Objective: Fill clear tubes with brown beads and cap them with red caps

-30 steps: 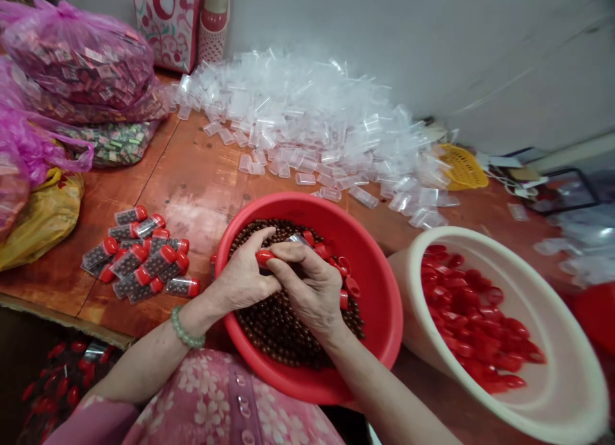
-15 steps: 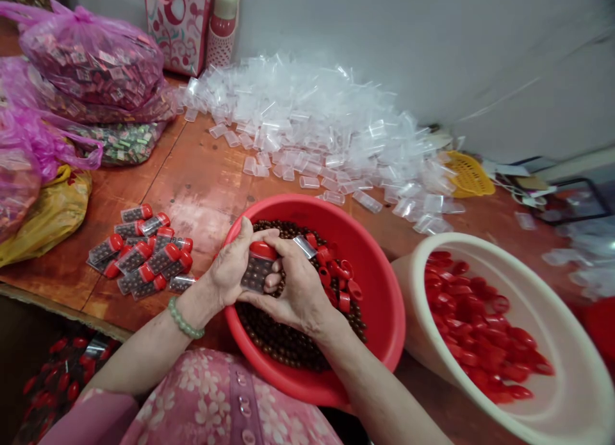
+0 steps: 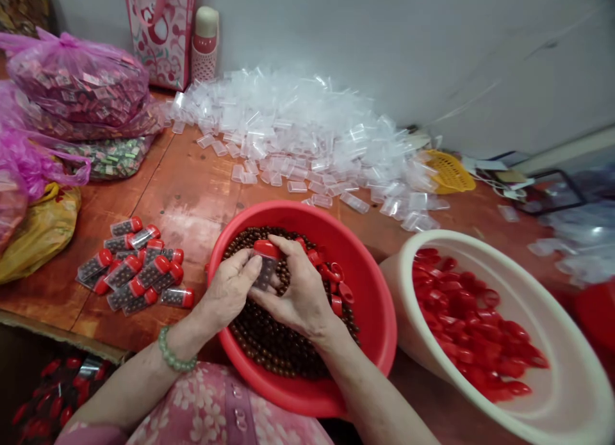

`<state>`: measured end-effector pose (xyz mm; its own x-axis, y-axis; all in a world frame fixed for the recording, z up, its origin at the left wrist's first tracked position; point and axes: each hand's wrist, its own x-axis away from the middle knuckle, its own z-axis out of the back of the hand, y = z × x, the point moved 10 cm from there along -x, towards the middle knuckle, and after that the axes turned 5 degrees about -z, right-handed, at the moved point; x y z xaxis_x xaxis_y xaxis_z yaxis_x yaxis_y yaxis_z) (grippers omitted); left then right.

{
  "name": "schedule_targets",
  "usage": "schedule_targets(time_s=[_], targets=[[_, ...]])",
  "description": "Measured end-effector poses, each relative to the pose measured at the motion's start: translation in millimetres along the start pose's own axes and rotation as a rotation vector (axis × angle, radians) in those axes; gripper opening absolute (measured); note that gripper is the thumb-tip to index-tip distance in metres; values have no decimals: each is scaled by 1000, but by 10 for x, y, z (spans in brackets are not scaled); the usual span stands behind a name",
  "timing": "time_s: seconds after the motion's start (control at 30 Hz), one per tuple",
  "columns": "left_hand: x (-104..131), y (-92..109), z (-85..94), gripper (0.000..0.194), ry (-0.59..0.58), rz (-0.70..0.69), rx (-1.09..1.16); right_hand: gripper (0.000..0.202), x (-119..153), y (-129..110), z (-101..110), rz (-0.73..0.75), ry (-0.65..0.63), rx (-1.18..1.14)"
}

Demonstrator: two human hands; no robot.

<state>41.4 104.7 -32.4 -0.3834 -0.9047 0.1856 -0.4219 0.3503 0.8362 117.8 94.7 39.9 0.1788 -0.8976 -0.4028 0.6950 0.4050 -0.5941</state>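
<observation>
Between my two hands is a small clear container with a red cap, filled with dark beads. My left hand, with a green bead bracelet at the wrist, pinches its left side. Around its right side curl the fingers and thumb of my right hand. Both hands are over a red basin that holds brown beads and several loose red caps. Left of the basin, a pile of filled, capped containers lies on the wooden table.
A large heap of clear empty containers covers the back. At right, a cream tub holds red caps. Pink bags stand at left, near a patterned bag and a flask. A yellow basket sits behind.
The view has shifted a little. My left hand has gone from an upright, flat palm to a pinch on the container. One container at the pile's right end now shows a red cap.
</observation>
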Motion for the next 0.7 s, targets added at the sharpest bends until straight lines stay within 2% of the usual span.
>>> schedule_targets(time_s=[0.07,0.13,0.23,0.3,0.43,0.6,0.7], targets=[[-1,-6,16,33,13,11,-35,73,-17,121,-29,-114,-102,-155],[-18,5,-1,30,0,14,-62,60,-19,280,-28,-271,-146,-362],[-52,6,-78,28,-66,38,-107,27,-2,523,30,-491,-61,-613],[-69,-6,-123,26,-106,61,-147,18,11,610,40,-569,-2,-708],[-104,15,-129,32,-102,42,-241,18,41,620,-10,-628,38,-750],[-87,61,-64,20,-25,-15,-392,17,86,509,62,-564,167,-600],[-63,72,-30,12,2,-39,-463,14,117,459,64,-515,179,-545]])
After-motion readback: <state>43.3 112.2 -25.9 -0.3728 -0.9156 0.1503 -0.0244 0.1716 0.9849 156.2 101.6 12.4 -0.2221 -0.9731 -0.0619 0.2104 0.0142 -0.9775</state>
